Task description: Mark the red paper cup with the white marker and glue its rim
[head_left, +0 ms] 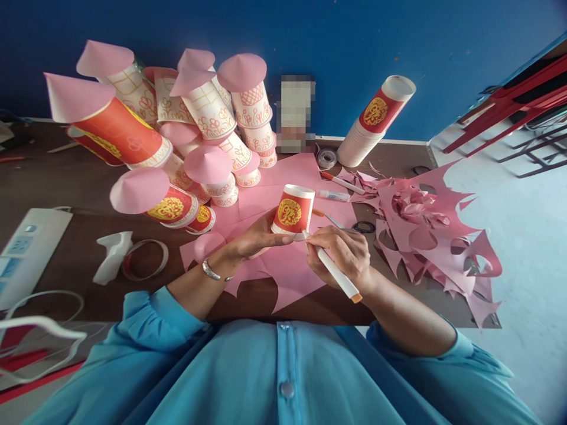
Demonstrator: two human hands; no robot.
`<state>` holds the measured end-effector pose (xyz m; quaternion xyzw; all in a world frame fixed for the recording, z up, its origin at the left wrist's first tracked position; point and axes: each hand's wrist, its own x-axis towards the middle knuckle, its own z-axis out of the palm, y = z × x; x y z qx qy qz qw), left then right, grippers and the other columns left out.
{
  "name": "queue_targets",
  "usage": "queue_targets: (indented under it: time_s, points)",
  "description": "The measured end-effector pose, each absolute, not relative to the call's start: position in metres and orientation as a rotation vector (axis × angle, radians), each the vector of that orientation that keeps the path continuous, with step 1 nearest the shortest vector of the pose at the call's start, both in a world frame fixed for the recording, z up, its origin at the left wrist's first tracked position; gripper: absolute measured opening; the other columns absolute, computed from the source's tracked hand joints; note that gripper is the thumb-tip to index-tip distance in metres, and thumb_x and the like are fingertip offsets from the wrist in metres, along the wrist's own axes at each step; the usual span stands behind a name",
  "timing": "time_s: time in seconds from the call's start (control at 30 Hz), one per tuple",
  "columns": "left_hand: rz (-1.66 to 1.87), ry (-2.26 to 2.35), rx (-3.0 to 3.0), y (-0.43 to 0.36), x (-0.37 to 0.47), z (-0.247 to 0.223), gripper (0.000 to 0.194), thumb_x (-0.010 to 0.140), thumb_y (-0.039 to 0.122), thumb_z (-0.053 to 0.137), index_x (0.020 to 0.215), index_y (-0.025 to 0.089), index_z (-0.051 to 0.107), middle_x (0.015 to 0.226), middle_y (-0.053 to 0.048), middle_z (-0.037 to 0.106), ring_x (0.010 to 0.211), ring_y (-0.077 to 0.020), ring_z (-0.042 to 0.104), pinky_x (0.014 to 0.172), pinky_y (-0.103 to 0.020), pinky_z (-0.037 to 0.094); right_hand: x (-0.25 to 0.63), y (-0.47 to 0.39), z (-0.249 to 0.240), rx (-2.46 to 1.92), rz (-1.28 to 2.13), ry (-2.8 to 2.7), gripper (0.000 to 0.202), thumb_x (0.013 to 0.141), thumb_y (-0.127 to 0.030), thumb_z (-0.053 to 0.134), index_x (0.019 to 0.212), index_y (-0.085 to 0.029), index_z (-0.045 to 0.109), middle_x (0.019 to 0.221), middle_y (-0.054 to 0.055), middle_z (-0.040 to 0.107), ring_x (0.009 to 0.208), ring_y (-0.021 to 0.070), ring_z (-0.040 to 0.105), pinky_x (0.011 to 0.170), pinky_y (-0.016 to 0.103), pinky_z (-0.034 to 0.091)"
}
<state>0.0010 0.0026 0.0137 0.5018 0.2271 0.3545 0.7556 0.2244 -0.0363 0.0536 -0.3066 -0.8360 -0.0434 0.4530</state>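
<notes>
My left hand (258,236) is wrapped round a red paper cup (294,209) with a gold emblem and a white rim. My right hand (341,251) grips a white marker (335,271) with an orange end. The marker's tip is at the cup's lower edge; whether it touches cannot be made out. Beneath both hands lies cut pink paper (292,277). Scissors (363,226) rest just beyond my right hand, partly hidden by it.
Stacked paper-cup towers with pink cone tops (208,165) crowd the left back. A tall cup stack (376,121) stands at the back right. Pink paper scraps (429,236), a glue stick (332,195) and a tape roll (326,158) lie rightward. A power strip (33,251) is at left.
</notes>
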Motion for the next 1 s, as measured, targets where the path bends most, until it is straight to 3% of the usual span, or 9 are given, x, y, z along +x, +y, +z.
queue_targets:
  time_s: [0.13,0.3,0.53,0.77,1.0]
  points:
    - [0.793,0.49,1.074,0.0026,0.0016,0.0143,0.035,0.094,0.035,0.094,0.124,0.022,0.082,0.127,-0.012,0.089,0.118,-0.0292,0.084,0.104,-0.04,0.065,0.2234,-0.0369,0.0533,-0.762,-0.107,-2.061,0.02,0.101,-0.007,0.067,0.108,-0.026,0.062,0.076,-0.004,0.076,0.059,0.0149,0.074,0.055,0.026,0.057]
    - [0.796,0.535,1.039,0.0018,0.0028,0.0158,0.037,0.089,0.037,0.098,0.117,0.02,0.082,0.124,-0.012,0.089,0.115,-0.029,0.084,0.1,-0.039,0.064,0.2206,-0.0383,0.0505,-0.745,-0.075,-2.053,0.019,0.105,-0.008,0.066,0.105,-0.026,0.061,0.074,-0.005,0.074,0.057,0.0138,0.074,0.054,0.026,0.056]
    - [0.791,0.561,1.058,0.0025,0.0016,0.0122,0.046,0.088,0.041,0.099,0.125,0.02,0.082,0.127,-0.013,0.089,0.127,-0.0344,0.082,0.104,-0.042,0.063,0.2183,-0.0395,0.0492,-0.76,-0.094,-2.047,0.017,0.106,-0.01,0.065,0.105,-0.026,0.06,0.074,-0.005,0.075,0.058,0.0132,0.074,0.055,0.025,0.058]
    - [0.769,0.54,1.104,0.0031,0.0012,0.0097,0.067,0.091,0.042,0.096,0.152,0.022,0.075,0.14,-0.016,0.086,0.139,-0.0384,0.078,0.113,-0.047,0.062,0.2176,-0.0411,0.048,-0.755,-0.085,-2.061,0.019,0.102,-0.008,0.067,0.106,-0.026,0.061,0.076,-0.004,0.078,0.062,0.015,0.077,0.06,0.025,0.062]
    - [0.799,0.583,1.099,0.0008,-0.0005,0.0104,0.065,0.088,0.045,0.098,0.146,0.025,0.077,0.141,-0.014,0.085,0.131,-0.0361,0.08,0.11,-0.047,0.064,0.2202,-0.0433,0.0478,-0.667,-0.027,-2.053,0.018,0.102,-0.011,0.067,0.112,-0.026,0.063,0.08,-0.003,0.079,0.061,0.0151,0.076,0.063,0.027,0.065]
